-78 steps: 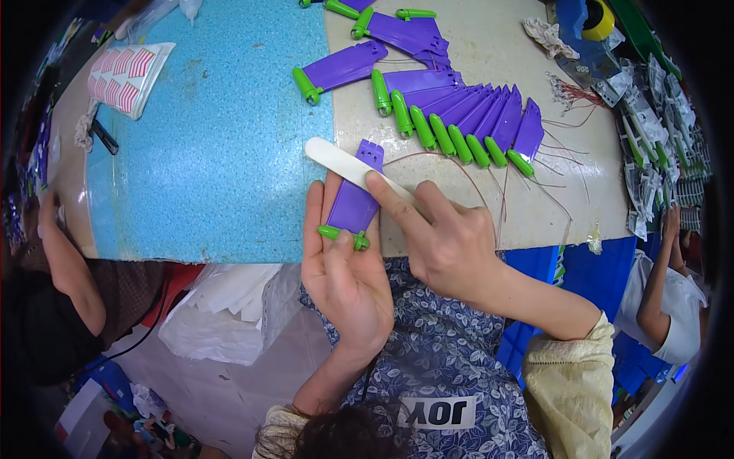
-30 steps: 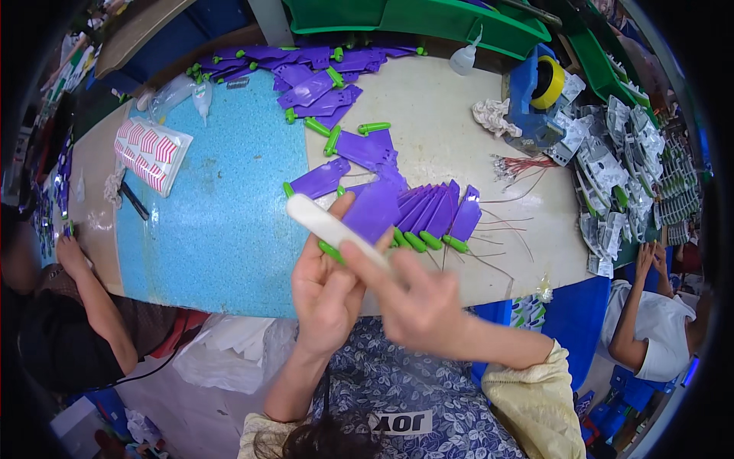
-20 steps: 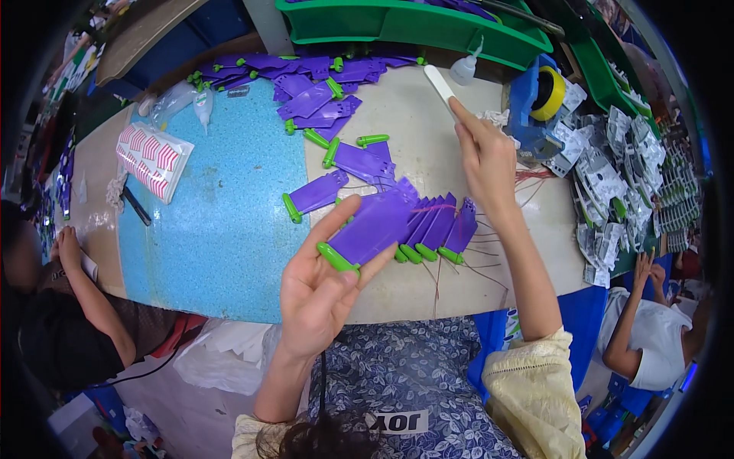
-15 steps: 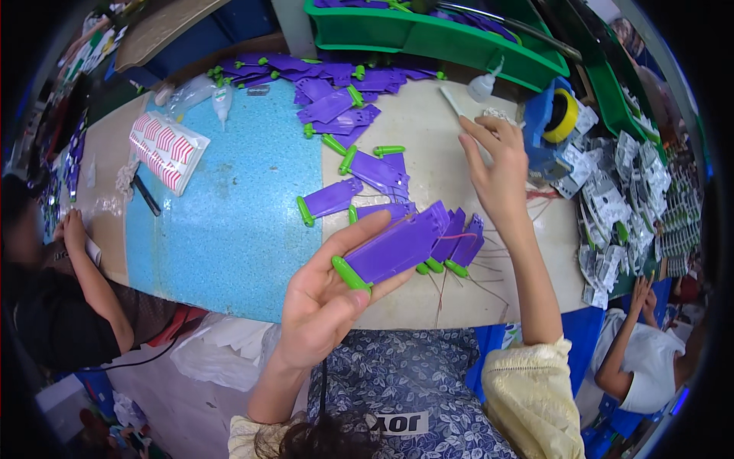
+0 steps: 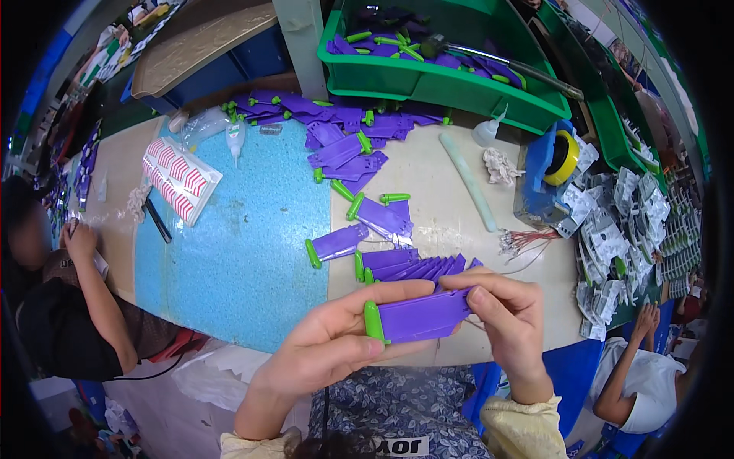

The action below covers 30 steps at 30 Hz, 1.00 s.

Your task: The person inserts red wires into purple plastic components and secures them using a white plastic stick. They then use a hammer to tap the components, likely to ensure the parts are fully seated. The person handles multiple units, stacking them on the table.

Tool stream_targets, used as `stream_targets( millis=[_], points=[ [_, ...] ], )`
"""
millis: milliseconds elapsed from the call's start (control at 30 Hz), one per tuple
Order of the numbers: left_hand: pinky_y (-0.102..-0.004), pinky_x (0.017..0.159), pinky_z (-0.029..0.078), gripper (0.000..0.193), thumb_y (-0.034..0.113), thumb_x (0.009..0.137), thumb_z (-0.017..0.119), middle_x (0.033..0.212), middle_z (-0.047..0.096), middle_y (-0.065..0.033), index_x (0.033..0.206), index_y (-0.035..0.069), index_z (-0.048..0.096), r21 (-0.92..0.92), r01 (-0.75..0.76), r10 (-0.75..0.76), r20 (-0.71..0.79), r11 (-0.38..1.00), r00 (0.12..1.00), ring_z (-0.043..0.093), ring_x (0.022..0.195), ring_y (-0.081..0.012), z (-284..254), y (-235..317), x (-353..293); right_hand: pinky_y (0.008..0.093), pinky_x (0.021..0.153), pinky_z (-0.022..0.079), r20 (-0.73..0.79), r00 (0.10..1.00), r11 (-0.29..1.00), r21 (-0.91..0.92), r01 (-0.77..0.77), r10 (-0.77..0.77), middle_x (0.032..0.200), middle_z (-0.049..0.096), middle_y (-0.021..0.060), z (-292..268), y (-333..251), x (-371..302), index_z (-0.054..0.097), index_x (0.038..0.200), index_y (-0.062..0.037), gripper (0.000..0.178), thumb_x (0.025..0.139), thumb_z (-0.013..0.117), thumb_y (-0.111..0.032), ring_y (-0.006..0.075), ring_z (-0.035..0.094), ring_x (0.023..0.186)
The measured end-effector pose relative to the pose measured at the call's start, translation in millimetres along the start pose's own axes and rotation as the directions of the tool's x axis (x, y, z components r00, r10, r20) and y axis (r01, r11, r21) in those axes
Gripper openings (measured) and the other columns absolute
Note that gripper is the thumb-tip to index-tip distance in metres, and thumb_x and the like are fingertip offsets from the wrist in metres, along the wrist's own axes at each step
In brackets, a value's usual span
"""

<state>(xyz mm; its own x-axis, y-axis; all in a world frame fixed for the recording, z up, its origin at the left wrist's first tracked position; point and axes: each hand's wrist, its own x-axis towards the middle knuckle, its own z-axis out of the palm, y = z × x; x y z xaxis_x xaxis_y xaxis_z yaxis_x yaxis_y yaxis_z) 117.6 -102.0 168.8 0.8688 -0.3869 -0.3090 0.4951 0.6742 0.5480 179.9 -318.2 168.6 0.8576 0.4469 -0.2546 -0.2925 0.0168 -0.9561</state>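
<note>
A purple plastic panel with a green rounded end piece point(image 5: 425, 317) is held low over the front of the table, nearly level. My left hand point(image 5: 325, 346) grips its green end, thumb in front and fingers behind. The right end is pinched between the thumb and fingers of my right hand point(image 5: 511, 325). A thin wire shows just below that end. Right behind my hands lies a row of overlapping purple panels point(image 5: 417, 265), partly hidden by my fingers. Single green-ended panels point(image 5: 338, 242) lie farther left, with a pile of them point(image 5: 344, 149) beyond.
A pale green stick point(image 5: 468, 182), crumpled white tissue point(image 5: 501, 166) and a tape roll in a blue dispenser point(image 5: 563, 158) are at the right. Grey parts point(image 5: 615, 229) are heaped beyond. A green bin point(image 5: 451, 84) stands behind. A striped packet point(image 5: 180, 180) lies left; co-workers sit both sides.
My right hand has come down from beside the pale stick to the panel's right end. The panel has turned more level and sits lower. The whole view has shifted, showing more of the green bin.
</note>
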Motion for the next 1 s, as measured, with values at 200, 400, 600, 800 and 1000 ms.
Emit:
stream_targets(
  millis=[200, 400, 600, 800, 1000],
  points=[
    [-0.0486, 0.110, 0.037, 0.055, 0.010, 0.093, 0.052, 0.141, 0.045, -0.0263, 0.139, -0.015, 0.037, 0.041, 0.101, -0.098, -0.062, 0.994, 0.993, 0.050, 0.127, -0.0384, 21.0, 22.6, -21.4, 0.0329, 0.071, 0.054, 0.164, 0.937, 0.887, -0.306, 0.345, -0.308, 0.092, 0.067, 0.0147, -2.5, -7.2, -7.8, 0.069, 0.112, 0.0060, 0.024, 0.094, 0.061, -0.006, 0.0190, 0.066, 0.081],
    [-0.0281, 0.088, 0.050, 0.041, 0.025, 0.105, 0.046, 0.119, 0.065, -0.0122, 0.130, -0.006, 0.056, 0.123, -0.198, 0.219, -0.187, 0.972, 0.958, 0.064, 0.103, -0.0158, -1.5, -22.4, 15.2, 0.0305, 0.061, 0.054, -0.080, 0.985, 0.981, -0.130, 0.143, -0.154, 0.085, 0.065, 0.0132, 3.8, 17.8, -12.8, 0.069, 0.110, 0.0072, 0.023, 0.096, 0.059, -0.009, 0.0176, 0.065, 0.070],
    [-0.0229, 0.072, 0.051, 0.023, 0.003, 0.093, 0.065, 0.100, 0.071, -0.0089, 0.114, -0.006, 0.065, 0.505, -0.410, 0.620, -0.370, 0.759, 0.692, 0.064, 0.083, -0.0089, 7.5, -68.8, 47.3, 0.0273, 0.055, 0.053, -0.208, 0.976, 0.970, 0.213, 0.115, -0.070, 0.086, 0.064, 0.0137, 20.6, 46.0, -6.4, 0.065, 0.112, 0.0133, 0.026, 0.100, 0.054, -0.008, 0.0178, 0.065, 0.065],
    [-0.0235, 0.060, 0.050, 0.022, 0.009, 0.098, 0.058, 0.094, 0.071, -0.0089, 0.107, -0.009, 0.067, 0.520, -0.355, 0.555, -0.300, 0.777, 0.776, 0.063, 0.072, -0.0093, 10.1, -74.9, 51.4, 0.0304, 0.059, 0.058, -0.242, 0.963, 0.954, 0.238, 0.180, -0.121, 0.096, 0.064, 0.0188, 16.3, 60.7, -13.1, 0.062, 0.112, 0.0155, 0.026, 0.100, 0.052, -0.006, 0.0210, 0.067, 0.064],
    [-0.0257, 0.062, 0.051, 0.024, 0.013, 0.101, 0.055, 0.086, 0.071, -0.0081, 0.103, -0.007, 0.069, 0.586, -0.330, 0.574, -0.296, 0.741, 0.764, 0.064, 0.070, -0.0116, -0.2, -65.9, 52.9, 0.0271, 0.064, 0.058, -0.208, 0.958, 0.973, 0.080, 0.218, -0.197, 0.099, 0.066, 0.0168, 14.8, 64.0, -15.0, 0.064, 0.114, 0.0109, 0.021, 0.097, 0.055, 0.002, 0.0181, 0.069, 0.077]
  ],
)
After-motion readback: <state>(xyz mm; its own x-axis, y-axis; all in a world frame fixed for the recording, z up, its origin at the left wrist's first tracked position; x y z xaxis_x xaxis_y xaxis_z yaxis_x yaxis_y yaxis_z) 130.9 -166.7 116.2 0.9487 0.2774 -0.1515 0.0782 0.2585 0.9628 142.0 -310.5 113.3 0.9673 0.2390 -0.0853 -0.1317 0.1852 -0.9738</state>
